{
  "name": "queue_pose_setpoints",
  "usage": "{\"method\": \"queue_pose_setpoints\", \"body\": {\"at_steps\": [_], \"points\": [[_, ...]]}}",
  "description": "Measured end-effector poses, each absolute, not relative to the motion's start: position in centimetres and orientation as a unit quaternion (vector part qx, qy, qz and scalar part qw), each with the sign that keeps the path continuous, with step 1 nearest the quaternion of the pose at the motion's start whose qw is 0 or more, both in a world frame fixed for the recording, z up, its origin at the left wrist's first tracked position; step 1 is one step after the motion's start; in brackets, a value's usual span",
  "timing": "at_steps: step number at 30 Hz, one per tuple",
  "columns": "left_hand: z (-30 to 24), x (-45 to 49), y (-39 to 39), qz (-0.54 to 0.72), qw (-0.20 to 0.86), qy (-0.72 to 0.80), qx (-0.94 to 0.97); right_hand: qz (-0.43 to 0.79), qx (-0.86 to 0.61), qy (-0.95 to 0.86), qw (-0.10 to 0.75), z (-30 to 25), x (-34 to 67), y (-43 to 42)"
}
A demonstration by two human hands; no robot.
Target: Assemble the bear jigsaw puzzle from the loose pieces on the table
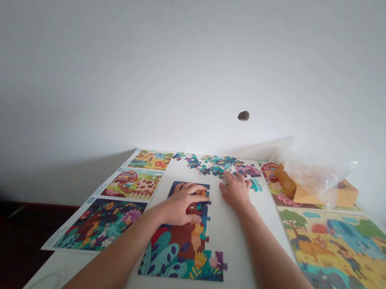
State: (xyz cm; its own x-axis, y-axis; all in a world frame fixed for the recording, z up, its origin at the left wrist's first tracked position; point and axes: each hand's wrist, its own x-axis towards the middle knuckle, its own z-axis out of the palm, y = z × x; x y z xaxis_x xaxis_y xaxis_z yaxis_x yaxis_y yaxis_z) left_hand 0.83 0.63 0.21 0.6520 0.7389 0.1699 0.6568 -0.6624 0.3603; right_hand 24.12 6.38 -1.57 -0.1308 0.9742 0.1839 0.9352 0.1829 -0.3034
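A partly joined jigsaw puzzle [177,240] with a dark, leafy picture lies on the white table in front of me. Across its upper part rests my left hand [184,206], fingers spread and holding nothing. Farther off, my right hand [236,191] reaches to the near edge of a heap of loose puzzle pieces [221,165], its fingers apart; whether a fingertip presses on a piece is hard to see. Teal pieces [256,185] lie just right of that hand. The joined part has an uneven right edge, with a purple piece [218,260] sticking out low down.
A picture sheet [92,226] with three printed scenes lies left. To the right is a joined animal puzzle [342,268]; behind it, a yellow box [347,194] and a clear plastic bag [315,175] rest on a farm puzzle [289,200]. A wall [206,68] stands behind the table.
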Motion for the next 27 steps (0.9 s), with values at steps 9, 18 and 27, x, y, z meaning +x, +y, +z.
{"method": "queue_pose_setpoints", "body": {"at_steps": [9,18,27], "points": [[0.40,0.86,0.56,0.160,0.127,0.381,0.902,0.065,-0.631,-0.757,0.156,-1.92,24.00,6.62],[0.63,0.94,0.50,0.148,0.134,0.384,0.901,0.057,-0.635,-0.753,0.162,-2.33,24.00,6.63],[0.60,0.95,0.49,0.147,0.139,0.387,0.900,0.071,-0.628,-0.759,0.159,-2.38,24.09,6.60]]}}
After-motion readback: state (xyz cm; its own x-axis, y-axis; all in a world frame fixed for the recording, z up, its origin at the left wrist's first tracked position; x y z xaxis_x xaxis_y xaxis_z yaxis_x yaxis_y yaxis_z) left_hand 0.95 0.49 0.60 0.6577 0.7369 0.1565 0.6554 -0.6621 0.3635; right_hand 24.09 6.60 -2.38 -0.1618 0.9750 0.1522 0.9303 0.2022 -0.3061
